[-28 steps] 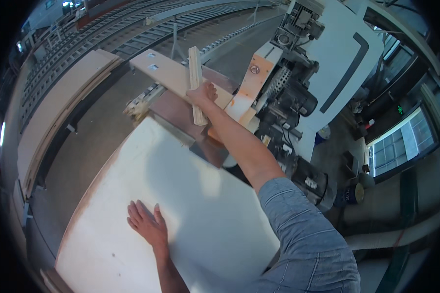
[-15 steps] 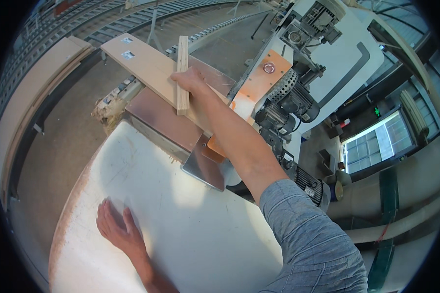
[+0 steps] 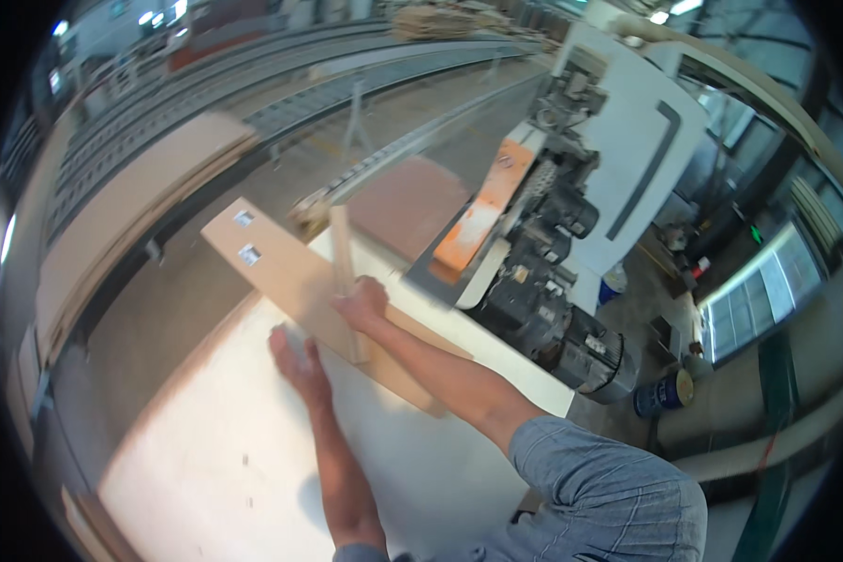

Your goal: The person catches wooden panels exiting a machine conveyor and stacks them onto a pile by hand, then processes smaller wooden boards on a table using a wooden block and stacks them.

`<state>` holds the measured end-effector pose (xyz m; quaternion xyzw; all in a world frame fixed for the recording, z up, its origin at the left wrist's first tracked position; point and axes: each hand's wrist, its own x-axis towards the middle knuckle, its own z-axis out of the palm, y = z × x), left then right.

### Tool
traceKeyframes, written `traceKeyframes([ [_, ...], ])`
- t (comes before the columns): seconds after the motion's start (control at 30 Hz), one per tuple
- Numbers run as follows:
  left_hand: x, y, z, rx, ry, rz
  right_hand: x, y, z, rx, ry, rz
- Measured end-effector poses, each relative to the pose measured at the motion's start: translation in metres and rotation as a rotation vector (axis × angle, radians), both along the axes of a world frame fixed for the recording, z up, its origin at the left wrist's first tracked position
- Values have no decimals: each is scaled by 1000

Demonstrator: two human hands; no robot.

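A long tan board (image 3: 290,267) with two small labels lies slanted over the pale tabletop (image 3: 225,403), its far-left end jutting past the table's edge. Across the board sits a narrow wooden strip (image 3: 342,245). My right hand (image 3: 361,302) is closed round the middle of that strip, low against the board. Just off the board's near edge is my left hand (image 3: 300,370), its fingers and thumb apart, with nothing in it. Motion blur hides whether its fingertips touch the board.
Beyond the table stands a machine with an orange guard (image 3: 487,211) and dark motors (image 3: 571,342). A brownish plate (image 3: 407,206) lies beside the guard. Stacked boards (image 3: 150,206) rest on a roller conveyor at the left. A dark blue bucket (image 3: 660,393) is on the right.
My right hand has brought the strip and the board from the machine's plate onto the near tabletop. My left hand has moved forward to the board's near edge. The head view has shifted.
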<state>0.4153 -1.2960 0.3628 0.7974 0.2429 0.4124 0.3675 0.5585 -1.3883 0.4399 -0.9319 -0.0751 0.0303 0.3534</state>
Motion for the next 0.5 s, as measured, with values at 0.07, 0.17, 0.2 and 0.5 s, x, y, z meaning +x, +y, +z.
traceKeyframes([
  [0.07,-34,-22,13,-19,-26,-42,-54,-15,-6,85,1,-4],
  [0.17,-121,-43,-9,147,150,-48,-151,-35,26,199,33,103],
  [0.2,-147,-58,7,209,170,-42,-178,-41,26,190,-48,92],
  [0.5,-339,-109,80,223,594,-53,-332,-110,1,318,33,218],
])
